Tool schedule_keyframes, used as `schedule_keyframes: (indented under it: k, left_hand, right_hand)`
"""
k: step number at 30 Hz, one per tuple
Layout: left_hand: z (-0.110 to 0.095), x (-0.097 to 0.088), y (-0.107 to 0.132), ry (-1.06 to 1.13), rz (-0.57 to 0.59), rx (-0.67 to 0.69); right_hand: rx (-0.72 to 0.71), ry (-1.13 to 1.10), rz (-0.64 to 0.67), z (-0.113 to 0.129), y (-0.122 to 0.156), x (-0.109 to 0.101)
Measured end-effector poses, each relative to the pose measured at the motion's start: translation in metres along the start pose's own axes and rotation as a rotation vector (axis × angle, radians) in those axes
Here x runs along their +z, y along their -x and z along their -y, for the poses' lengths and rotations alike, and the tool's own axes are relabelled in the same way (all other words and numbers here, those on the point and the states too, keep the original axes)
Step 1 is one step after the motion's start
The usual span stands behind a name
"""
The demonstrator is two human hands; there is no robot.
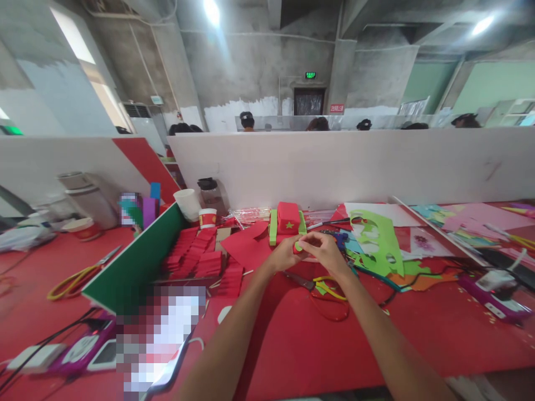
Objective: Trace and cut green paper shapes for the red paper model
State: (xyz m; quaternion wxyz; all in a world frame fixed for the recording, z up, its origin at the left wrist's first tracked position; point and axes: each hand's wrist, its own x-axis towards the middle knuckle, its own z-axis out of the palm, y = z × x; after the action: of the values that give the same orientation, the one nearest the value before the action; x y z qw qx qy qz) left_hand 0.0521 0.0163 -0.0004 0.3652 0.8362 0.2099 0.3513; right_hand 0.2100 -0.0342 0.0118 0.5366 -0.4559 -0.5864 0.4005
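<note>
Both hands meet over the red tabletop, closed around a small red and green piece (pixel 297 247) whose exact kind I cannot make out. My left hand (pixel 285 255) grips it from the left side. The fingers of my right hand (pixel 322 249) pinch at its green top. Just behind them stands a red block-shaped craft piece (pixel 288 217) with a green star and light green sides. Below the hands lie yellow-handled scissors (pixel 330 288), their blades pointing left. A blue tool (pixel 341 239), perhaps a glue gun, is partly hidden beyond my right hand.
Stacked red strips (pixel 196 250) fill the left side beside a green divider board (pixel 137 259). A phone (pixel 171 340) lies front left. Cut green sheets (pixel 376 239) and a dark cable (pixel 390 295) lie to the right. A white partition (pixel 334 167) closes the back; a paper cup (pixel 208 218) stands near it.
</note>
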Motion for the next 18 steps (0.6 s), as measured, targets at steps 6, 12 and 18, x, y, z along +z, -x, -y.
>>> schedule_keyframes:
  k: [6,12,18]
  left_hand:
    - [-0.003,0.000,0.000,-0.026,-0.032,-0.024]
    - [-0.004,0.000,0.000,-0.030,-0.042,-0.013]
    - [0.000,0.002,0.001,-0.037,-0.060,-0.010]
  right_hand:
    - [-0.056,0.030,0.018,0.006,0.002,-0.001]
    - [-0.140,0.101,0.029,0.010,0.003,-0.002]
    - [-0.180,0.131,0.025,0.011,0.003,-0.003]
